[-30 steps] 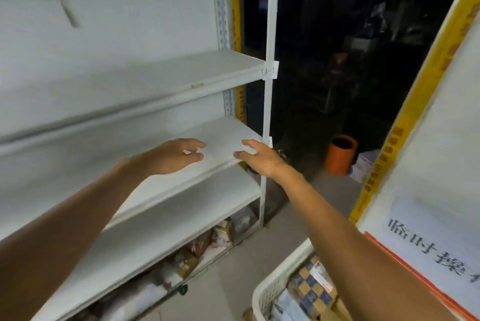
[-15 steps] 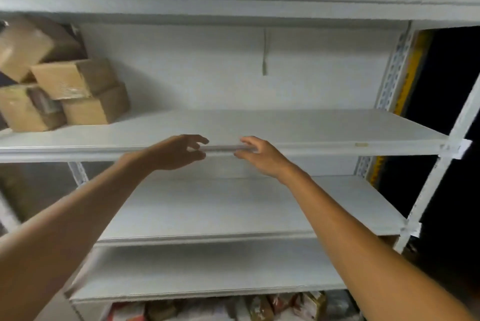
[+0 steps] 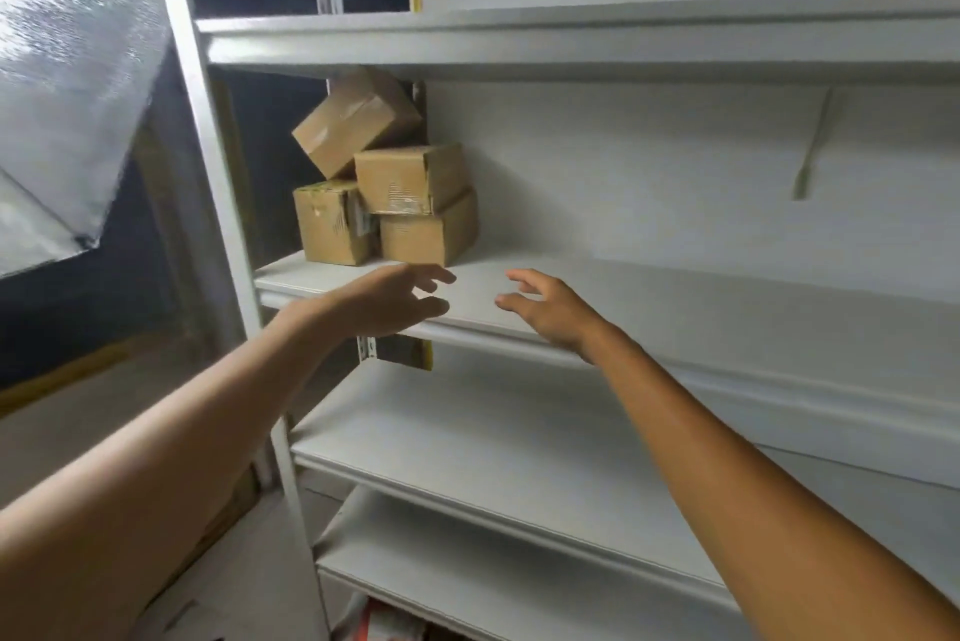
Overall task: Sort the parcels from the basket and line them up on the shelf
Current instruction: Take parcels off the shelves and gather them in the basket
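Several brown cardboard parcels (image 3: pixel 410 178) are piled at the left end of a white shelf board (image 3: pixel 649 297), the top one (image 3: pixel 356 121) tilted against the upright. My left hand (image 3: pixel 395 300) reaches over the board's front edge just below the pile, fingers loosely spread and holding nothing. My right hand (image 3: pixel 545 310) is beside it to the right, fingers relaxed and apart, also holding nothing. The two hands are a short gap apart. The basket is out of view.
The white metal rack has a board above (image 3: pixel 571 43) and two boards below (image 3: pixel 519 464). Its left upright post (image 3: pixel 208 162) stands beside the pile. A shiny sheet (image 3: pixel 67 84) hangs at the left. Some packets show under the lowest board (image 3: pixel 374 619).
The view has swung left, from the rack's right end and the basket to its left end with the parcel pile. Both hands stay outstretched, their fingers now more spread.
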{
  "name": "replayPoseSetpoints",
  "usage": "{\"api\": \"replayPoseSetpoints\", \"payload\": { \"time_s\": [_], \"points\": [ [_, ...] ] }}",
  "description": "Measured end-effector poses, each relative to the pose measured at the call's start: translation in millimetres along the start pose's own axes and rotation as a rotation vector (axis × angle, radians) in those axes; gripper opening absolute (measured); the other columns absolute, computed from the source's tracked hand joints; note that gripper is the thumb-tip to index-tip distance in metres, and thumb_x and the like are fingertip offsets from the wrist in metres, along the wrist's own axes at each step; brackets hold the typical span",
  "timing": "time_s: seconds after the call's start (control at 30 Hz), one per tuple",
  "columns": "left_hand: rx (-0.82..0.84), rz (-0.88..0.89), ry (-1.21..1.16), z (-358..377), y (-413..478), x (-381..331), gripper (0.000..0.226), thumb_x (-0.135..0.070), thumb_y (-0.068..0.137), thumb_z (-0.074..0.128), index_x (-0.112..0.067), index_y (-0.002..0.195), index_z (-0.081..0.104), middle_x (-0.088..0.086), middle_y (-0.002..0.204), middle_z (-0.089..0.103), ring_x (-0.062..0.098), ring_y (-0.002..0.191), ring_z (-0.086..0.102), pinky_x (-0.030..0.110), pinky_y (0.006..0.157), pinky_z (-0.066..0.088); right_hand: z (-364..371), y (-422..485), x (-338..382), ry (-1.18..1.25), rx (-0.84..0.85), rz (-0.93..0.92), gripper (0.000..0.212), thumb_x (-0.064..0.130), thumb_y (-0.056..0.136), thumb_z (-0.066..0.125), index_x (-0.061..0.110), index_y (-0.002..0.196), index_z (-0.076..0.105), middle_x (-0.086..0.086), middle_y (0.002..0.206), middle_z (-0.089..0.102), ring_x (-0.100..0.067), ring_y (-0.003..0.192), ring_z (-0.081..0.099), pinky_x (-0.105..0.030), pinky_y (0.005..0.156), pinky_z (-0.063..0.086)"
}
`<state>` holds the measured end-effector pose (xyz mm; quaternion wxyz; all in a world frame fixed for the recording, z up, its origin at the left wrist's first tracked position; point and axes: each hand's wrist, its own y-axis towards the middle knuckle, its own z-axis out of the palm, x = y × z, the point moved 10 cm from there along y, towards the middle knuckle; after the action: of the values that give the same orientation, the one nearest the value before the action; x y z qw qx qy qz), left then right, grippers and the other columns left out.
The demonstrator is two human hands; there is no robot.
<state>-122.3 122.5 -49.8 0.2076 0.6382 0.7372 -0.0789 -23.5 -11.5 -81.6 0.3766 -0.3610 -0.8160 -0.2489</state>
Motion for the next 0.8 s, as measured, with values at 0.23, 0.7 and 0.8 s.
{"api": "replayPoseSetpoints", "payload": {
  "time_s": [0.23,0.7,0.8],
  "points": [
    [-0.069,-0.124,-0.036,-29.8,29.5,63.1,0.043,-0.025,0.096,0.054,-0.023,0.138,0.046,0.007,0.14,0.05,0.022,0.12,0.055,0.031,0.095,0.045,30.7,76.4,22.2,0.009,0.06,-0.085,0.055,0.038,0.095,0.057,0.026,0.146,0.04,-0.006,0.153,0.038,-0.023,0.137,0.039,-0.032,0.104,0.033],
    [-0.294,-0.239,-0.099,-115.5,112.1,140.9,0.043,-0.019,0.096,0.055,-0.029,0.136,0.045,0.006,0.139,0.05,0.024,0.121,0.055,0.042,0.101,0.046,-4.8,219.6,53.0,0.143,-0.003,-0.236,0.05,0.032,0.097,0.056,0.022,0.145,0.043,-0.009,0.15,0.041,-0.021,0.135,0.041,-0.026,0.098,0.032],
    [-0.351,-0.23,-0.104,-137.8,129.5,154.8,0.045,-0.018,0.095,0.055,-0.027,0.137,0.043,0.006,0.14,0.05,0.024,0.121,0.054,0.041,0.1,0.044,-10.6,245.9,74.9,0.158,-0.049,-0.283,0.05,0.033,0.097,0.055,0.023,0.144,0.043,-0.008,0.15,0.04,-0.021,0.136,0.041,-0.031,0.105,0.034]
  ]
}}
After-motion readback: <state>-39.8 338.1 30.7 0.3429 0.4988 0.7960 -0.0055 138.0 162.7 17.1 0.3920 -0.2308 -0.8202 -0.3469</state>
